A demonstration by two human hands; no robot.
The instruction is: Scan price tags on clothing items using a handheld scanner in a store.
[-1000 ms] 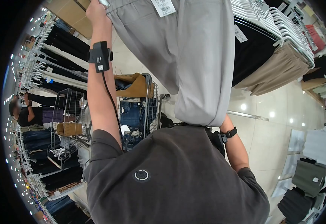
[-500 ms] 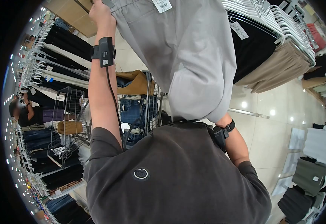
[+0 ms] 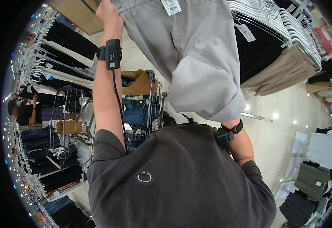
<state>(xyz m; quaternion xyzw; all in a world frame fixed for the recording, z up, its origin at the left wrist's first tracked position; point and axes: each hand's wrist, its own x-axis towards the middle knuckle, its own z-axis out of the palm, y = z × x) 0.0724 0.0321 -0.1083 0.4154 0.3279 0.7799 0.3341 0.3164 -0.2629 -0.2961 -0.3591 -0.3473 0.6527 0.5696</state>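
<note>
Light grey trousers [image 3: 207, 34] with an elastic waistband and a white price tag [image 3: 171, 6] hang in front of me. At the top left, my left hand [image 3: 109, 14] is closed at the waistband corner, beside a grey hanger clip. One trouser leg is bunched up in a rounded fold over my right hand [image 3: 230, 122]. Only the wrist and what look like small bits of fingertip at the fold's left edge show there; the cloth hides the rest. Black straps with small devices sit on both wrists.
A shopping cart [image 3: 156, 98] with jeans and a brown garment stands beyond my left arm. White hangers [image 3: 283, 22] with black and beige trousers crowd a rack at upper right. Further left are another cart [image 3: 65, 129], racks of trousers and a person [image 3: 23, 112].
The fold of the trouser leg over my right hand has risen and spread wider, with bits of fingertip now showing at its left edge. My left hand stays at the waistband, slightly lower right.
</note>
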